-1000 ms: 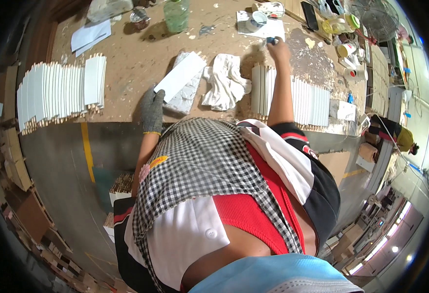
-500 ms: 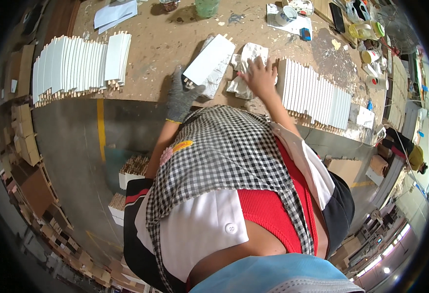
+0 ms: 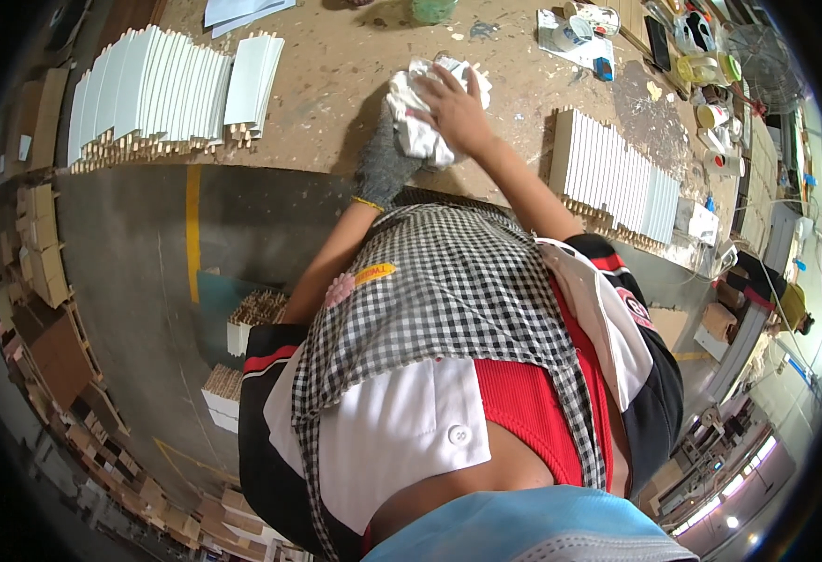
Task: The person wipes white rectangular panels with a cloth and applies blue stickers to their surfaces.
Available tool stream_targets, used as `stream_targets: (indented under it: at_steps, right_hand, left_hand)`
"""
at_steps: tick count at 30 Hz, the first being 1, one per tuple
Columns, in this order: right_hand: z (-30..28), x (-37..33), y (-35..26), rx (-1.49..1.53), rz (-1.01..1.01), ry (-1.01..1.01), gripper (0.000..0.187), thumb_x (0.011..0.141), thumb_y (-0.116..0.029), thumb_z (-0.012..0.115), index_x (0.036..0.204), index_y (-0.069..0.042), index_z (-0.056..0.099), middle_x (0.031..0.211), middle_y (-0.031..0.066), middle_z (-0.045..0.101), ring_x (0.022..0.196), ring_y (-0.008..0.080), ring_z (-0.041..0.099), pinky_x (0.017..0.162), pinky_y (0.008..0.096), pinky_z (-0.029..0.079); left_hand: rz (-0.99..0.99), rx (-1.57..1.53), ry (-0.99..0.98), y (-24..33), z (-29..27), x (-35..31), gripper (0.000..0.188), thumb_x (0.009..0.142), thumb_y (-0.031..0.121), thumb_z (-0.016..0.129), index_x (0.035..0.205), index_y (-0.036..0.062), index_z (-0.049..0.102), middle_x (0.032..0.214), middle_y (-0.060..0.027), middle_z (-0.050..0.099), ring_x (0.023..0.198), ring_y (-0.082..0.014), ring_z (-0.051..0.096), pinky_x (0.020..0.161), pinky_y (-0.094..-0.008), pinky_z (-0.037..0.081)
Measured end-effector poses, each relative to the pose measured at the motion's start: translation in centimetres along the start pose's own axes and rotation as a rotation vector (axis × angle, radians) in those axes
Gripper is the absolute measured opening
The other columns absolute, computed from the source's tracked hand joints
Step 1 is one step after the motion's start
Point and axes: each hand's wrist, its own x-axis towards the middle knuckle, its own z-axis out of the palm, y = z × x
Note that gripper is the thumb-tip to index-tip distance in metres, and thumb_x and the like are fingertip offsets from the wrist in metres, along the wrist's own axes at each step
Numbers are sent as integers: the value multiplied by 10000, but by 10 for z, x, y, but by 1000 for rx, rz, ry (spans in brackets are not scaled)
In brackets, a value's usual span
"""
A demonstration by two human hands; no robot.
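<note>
My left hand, in a grey knit glove, is at the table's near edge. Its fingers curl behind a bunched white rag, where the white slat it was gripping is hidden from view. My bare right hand presses on the rag from above, fingers bent over the cloth. To the right of my right forearm stands a row of white slats with wooden pegs at their ends. Another row of white slats is at the left, with a smaller group beside it.
The paint-marked table carries a green container at the far side. At the far right are a white cup, a blue box, a dark phone and a fan. More pegged slats are stacked below the table.
My right hand has picked up the rag from the table and brought it left onto the slat in my left hand. The slat is now covered. The view has shifted slightly.
</note>
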Motion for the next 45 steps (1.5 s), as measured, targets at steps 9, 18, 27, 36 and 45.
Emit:
stream_targets:
  at_steps: [9, 18, 27, 36, 45]
  right_hand:
    - [-49, 59, 67, -58, 427, 288, 364, 833, -234, 722, 1195, -255, 690, 1028, 123, 621, 918, 308, 612, 735, 405, 546]
    - [39, 28, 129, 307, 625, -28, 341, 926, -354, 614, 1224, -207, 691, 1154, 169, 659, 1007, 386, 654, 824, 450, 533]
    - [-56, -15, 197, 698, 827, -313, 589, 857, -597, 675, 1100, -65, 748, 1132, 189, 715, 1063, 343, 675, 917, 390, 496]
    - [4, -73, 327, -54, 1173, 95, 443, 821, -343, 777, 1104, -44, 615, 1034, 199, 680, 969, 392, 660, 830, 477, 530]
    - [-53, -40, 137, 732, 702, 404, 361, 794, -124, 734, 1146, -68, 678, 927, 152, 658, 804, 318, 634, 733, 408, 518]
  left_hand:
    - [33, 139, 92, -47, -9, -6, 1079, 737, 219, 871, 1549, -3, 197, 1427, -210, 508, 1260, -288, 538, 1039, -392, 462]
    - [46, 41, 59, -32, -4, -10, 987, 759, 278, 864, 1509, -20, 295, 1380, -202, 544, 1265, -275, 539, 1030, -381, 463]
    - [159, 247, 237, -30, -6, -13, 829, 742, 208, 865, 1418, 1, 432, 1323, -213, 572, 1211, -334, 561, 1004, -430, 467]
    - [222, 410, 322, 8, -19, 1, 650, 777, 315, 844, 1247, -51, 587, 1205, -259, 638, 1127, -366, 620, 957, -422, 501]
    - [162, 443, 272, 4, -14, 7, 680, 770, 329, 841, 1261, -64, 579, 1219, -259, 638, 1123, -362, 630, 958, -415, 502]
